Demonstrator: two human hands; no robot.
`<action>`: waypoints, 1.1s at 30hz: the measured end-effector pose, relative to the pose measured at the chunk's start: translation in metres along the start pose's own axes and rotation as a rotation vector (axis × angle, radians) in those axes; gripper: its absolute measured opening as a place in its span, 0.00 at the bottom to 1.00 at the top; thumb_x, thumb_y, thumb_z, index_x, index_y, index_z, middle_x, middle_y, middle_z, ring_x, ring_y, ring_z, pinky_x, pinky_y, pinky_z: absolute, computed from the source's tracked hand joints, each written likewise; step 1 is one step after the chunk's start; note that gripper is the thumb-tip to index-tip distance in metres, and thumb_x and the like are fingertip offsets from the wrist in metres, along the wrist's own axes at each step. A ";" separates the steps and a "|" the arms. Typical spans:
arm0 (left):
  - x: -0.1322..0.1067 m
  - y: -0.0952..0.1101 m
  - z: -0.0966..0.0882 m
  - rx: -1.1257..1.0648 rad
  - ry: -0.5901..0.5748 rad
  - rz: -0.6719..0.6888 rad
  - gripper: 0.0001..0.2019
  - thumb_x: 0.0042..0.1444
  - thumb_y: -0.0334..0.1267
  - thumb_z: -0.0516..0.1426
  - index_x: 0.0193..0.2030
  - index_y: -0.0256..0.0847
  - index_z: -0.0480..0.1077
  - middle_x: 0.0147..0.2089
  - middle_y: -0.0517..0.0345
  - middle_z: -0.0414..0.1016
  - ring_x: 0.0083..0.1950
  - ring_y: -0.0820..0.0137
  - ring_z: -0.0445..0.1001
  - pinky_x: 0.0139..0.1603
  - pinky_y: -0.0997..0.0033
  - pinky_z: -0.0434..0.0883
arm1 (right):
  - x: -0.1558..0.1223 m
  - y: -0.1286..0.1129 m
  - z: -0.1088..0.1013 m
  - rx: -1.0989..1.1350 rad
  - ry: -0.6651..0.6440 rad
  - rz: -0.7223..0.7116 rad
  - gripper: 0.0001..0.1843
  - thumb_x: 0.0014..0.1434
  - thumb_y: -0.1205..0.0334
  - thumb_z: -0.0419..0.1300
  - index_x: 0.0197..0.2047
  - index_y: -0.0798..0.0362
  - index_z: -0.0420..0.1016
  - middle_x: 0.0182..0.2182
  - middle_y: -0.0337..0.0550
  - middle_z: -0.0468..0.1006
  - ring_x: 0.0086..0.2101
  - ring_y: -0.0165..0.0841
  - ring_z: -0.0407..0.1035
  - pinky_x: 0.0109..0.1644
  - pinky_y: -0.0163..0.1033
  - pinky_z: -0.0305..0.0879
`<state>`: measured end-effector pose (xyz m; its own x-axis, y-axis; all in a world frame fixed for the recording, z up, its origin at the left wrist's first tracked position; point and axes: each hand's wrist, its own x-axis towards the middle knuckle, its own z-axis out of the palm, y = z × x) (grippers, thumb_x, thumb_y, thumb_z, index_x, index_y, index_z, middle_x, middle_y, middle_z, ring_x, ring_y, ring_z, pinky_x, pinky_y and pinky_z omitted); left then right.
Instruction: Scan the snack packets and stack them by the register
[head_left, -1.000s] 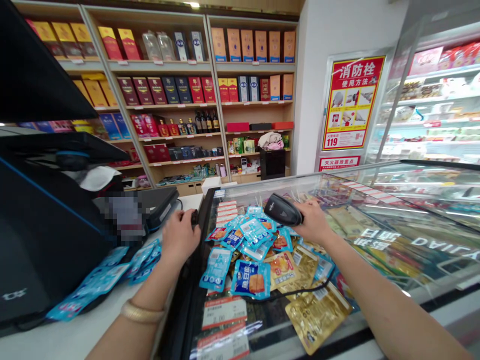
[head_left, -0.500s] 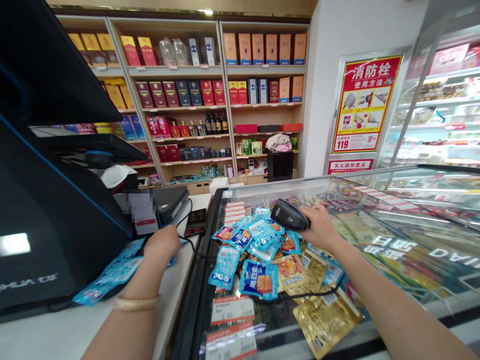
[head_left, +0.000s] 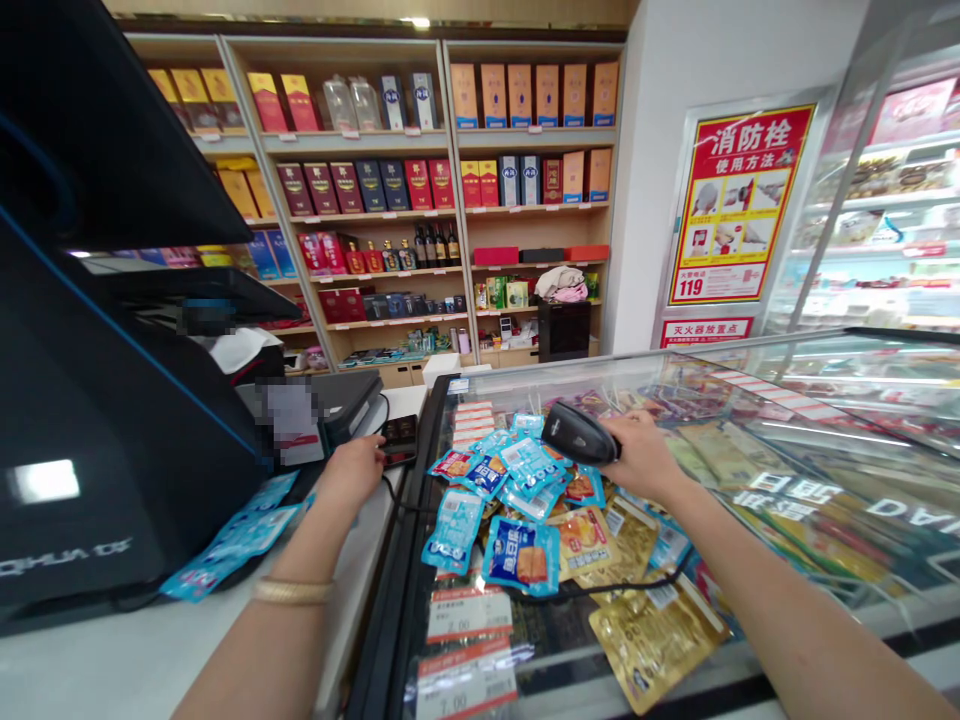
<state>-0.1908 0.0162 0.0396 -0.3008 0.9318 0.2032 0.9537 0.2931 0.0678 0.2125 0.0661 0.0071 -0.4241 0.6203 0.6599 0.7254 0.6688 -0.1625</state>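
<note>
My right hand [head_left: 643, 455] is wrapped around a black barcode scanner [head_left: 581, 433], held over a pile of snack packets [head_left: 532, 465] on the glass freezer lid. Blue packets lie on top, and gold packets [head_left: 660, 640] lie nearer to me. The scanner's black cord [head_left: 570, 594] loops across the pile. At the left, my left hand [head_left: 356, 472] is over the counter with fingers reaching to the left edge of a dark phone [head_left: 400, 440]; its fingertips are partly hidden. Behind my left forearm, more blue packets [head_left: 240, 545] lie on the counter.
A large black checkout terminal [head_left: 112, 430] fills the left side, with a black box-shaped device [head_left: 345, 395] beyond it. The white counter [head_left: 225, 660] meets the freezer's dark frame [head_left: 390, 600]. Price tags [head_left: 471, 614] lie under the glass. Shelves of boxed bottles [head_left: 390, 185] stand at the back.
My left hand has moved right and slightly forward, from beside the blue packets on the counter to the phone. My right hand and the scanner stay nearly still. The view has shifted slightly.
</note>
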 end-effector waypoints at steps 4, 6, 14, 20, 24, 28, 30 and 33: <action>-0.001 -0.009 -0.004 0.050 -0.029 -0.086 0.24 0.51 0.42 0.58 0.54 0.35 0.71 0.54 0.36 0.76 0.54 0.50 0.75 0.50 0.60 0.70 | 0.000 0.001 0.001 0.017 -0.008 -0.008 0.13 0.49 0.61 0.61 0.41 0.48 0.76 0.35 0.42 0.82 0.36 0.40 0.73 0.46 0.45 0.53; 0.001 -0.019 -0.004 0.068 -0.107 -0.156 0.23 0.48 0.47 0.60 0.49 0.34 0.73 0.51 0.33 0.77 0.51 0.47 0.76 0.46 0.58 0.71 | 0.000 0.001 0.001 0.027 -0.013 -0.009 0.12 0.49 0.61 0.60 0.40 0.48 0.76 0.35 0.41 0.82 0.36 0.39 0.73 0.46 0.44 0.53; 0.006 -0.027 0.001 0.067 -0.106 -0.170 0.16 0.46 0.32 0.58 0.44 0.33 0.75 0.50 0.31 0.77 0.52 0.48 0.76 0.46 0.60 0.69 | -0.001 0.002 0.001 0.014 -0.010 -0.031 0.14 0.50 0.61 0.60 0.42 0.48 0.75 0.36 0.41 0.82 0.36 0.39 0.73 0.47 0.44 0.53; 0.004 -0.020 -0.001 0.069 -0.144 -0.200 0.16 0.48 0.38 0.56 0.42 0.33 0.76 0.48 0.31 0.78 0.49 0.47 0.77 0.45 0.59 0.71 | -0.001 -0.001 0.002 0.006 -0.017 -0.034 0.11 0.49 0.61 0.60 0.38 0.49 0.75 0.34 0.41 0.82 0.35 0.38 0.73 0.47 0.44 0.53; 0.001 -0.016 -0.002 0.063 -0.147 -0.210 0.17 0.47 0.33 0.56 0.44 0.33 0.76 0.51 0.32 0.76 0.51 0.49 0.76 0.46 0.61 0.70 | -0.001 -0.004 0.001 -0.001 -0.046 -0.027 0.12 0.50 0.61 0.61 0.40 0.48 0.75 0.36 0.40 0.82 0.36 0.38 0.73 0.46 0.44 0.53; -0.004 -0.013 -0.010 0.017 -0.109 -0.271 0.18 0.47 0.29 0.55 0.45 0.35 0.76 0.51 0.33 0.77 0.52 0.48 0.76 0.45 0.59 0.71 | 0.000 -0.007 -0.001 -0.013 -0.064 -0.008 0.12 0.49 0.62 0.62 0.40 0.47 0.76 0.38 0.41 0.82 0.38 0.39 0.74 0.48 0.44 0.53; -0.007 -0.012 -0.017 -0.046 -0.034 -0.329 0.16 0.49 0.32 0.55 0.45 0.36 0.77 0.51 0.34 0.77 0.52 0.45 0.75 0.44 0.56 0.71 | 0.000 -0.008 -0.001 -0.006 -0.069 0.001 0.13 0.50 0.62 0.62 0.41 0.46 0.76 0.37 0.41 0.83 0.38 0.39 0.74 0.48 0.44 0.53; -0.009 -0.009 -0.024 -0.131 0.156 -0.371 0.18 0.54 0.42 0.55 0.49 0.37 0.75 0.49 0.35 0.77 0.51 0.43 0.75 0.44 0.50 0.71 | 0.000 -0.008 0.000 0.013 -0.060 0.007 0.13 0.50 0.62 0.61 0.41 0.47 0.76 0.37 0.42 0.83 0.38 0.38 0.74 0.49 0.45 0.52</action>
<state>-0.1962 -0.0002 0.0610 -0.6300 0.7218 0.2864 0.7753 0.5632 0.2858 0.2070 0.0609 0.0083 -0.4510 0.6482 0.6135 0.7217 0.6693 -0.1766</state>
